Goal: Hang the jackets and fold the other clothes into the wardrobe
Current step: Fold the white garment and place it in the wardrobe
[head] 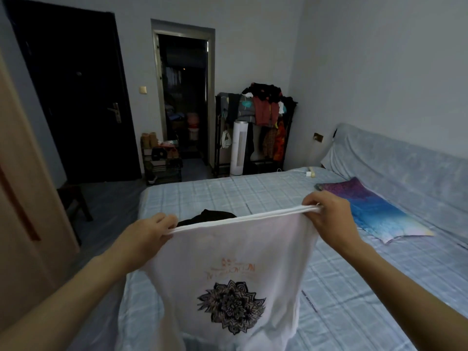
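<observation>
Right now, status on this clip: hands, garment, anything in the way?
Left hand and right hand both gripping white T-shirt by one edge. Shirt hanging over bed, unfolded. Black garment on bed behind it.

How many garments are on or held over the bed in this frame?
2. A white printed T-shirt is held up by its edge between the left hand and right hand. A black garment lies on the bed behind it, mostly hidden; more may be covered.

The shirt [228, 262] is white with a black flower and orange letters. The bed sheet [354, 287] has light blue checks. At two o'clock, the pillow [374, 209] is purple and blue.
</observation>
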Available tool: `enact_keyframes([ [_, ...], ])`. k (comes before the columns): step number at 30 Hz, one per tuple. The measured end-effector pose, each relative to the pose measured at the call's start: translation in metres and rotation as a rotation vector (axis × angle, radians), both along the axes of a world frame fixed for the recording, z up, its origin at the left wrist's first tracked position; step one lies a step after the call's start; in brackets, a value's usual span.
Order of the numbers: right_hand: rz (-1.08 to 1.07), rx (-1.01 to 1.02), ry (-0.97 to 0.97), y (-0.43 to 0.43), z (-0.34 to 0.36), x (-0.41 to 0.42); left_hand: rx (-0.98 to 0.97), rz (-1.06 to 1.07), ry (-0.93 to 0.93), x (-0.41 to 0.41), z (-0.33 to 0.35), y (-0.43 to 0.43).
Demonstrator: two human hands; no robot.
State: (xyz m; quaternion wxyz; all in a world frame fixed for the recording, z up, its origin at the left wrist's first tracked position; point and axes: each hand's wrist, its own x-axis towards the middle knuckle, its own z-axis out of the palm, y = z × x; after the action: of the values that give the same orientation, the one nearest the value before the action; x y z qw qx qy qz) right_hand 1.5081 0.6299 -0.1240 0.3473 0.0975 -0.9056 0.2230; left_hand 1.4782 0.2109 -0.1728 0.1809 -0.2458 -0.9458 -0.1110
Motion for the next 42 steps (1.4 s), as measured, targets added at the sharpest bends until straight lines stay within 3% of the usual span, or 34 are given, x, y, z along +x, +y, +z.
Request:
enact_keyframes([
  [2,-0.003,-0.046,0.014,0.007,0.003,-0.004,-0.069,-0.119,-0.112,-0.001,0.011,-0.007],
  [4,0.017,-0.063,0.014,0.014,0.006,-0.007,-0.080,-0.155,-0.085,0.001,0.016,-0.009],
  [8,0.012,-0.113,0.003,0.028,0.007,-0.009,0.022,-0.051,0.039,0.007,0.020,-0.005],
  [11,0.065,-0.181,-0.059,0.035,0.007,-0.008,0.146,-0.059,0.022,0.004,0.019,-0.001],
  [13,0.159,-0.221,-0.151,0.045,0.010,-0.007,0.253,-0.137,-0.071,0.000,0.019,-0.003],
  [17,0.318,-0.321,-0.451,0.062,0.007,-0.009,0.440,-0.185,-0.434,-0.010,0.021,-0.006],
  [20,0.187,-0.371,-0.576,0.052,-0.008,-0.041,0.489,-0.008,-0.478,-0.040,0.016,0.010],
  [24,-0.223,-0.557,-0.555,0.001,-0.023,-0.107,0.580,0.486,-0.405,-0.084,0.019,0.056],
  [26,-0.256,-0.648,-0.473,-0.036,-0.030,-0.115,0.665,0.572,-0.354,-0.081,0.021,0.080],
  [31,0.013,-0.670,-0.319,-0.108,-0.056,-0.076,0.848,0.396,-0.334,-0.037,0.012,0.137],
  [35,0.158,-0.787,-0.346,-0.137,-0.068,-0.046,0.970,0.255,-0.361,-0.009,0.008,0.163],
  [42,0.349,-0.522,-0.417,-0.136,-0.065,-0.017,1.072,0.331,-0.435,0.006,0.005,0.157],
])
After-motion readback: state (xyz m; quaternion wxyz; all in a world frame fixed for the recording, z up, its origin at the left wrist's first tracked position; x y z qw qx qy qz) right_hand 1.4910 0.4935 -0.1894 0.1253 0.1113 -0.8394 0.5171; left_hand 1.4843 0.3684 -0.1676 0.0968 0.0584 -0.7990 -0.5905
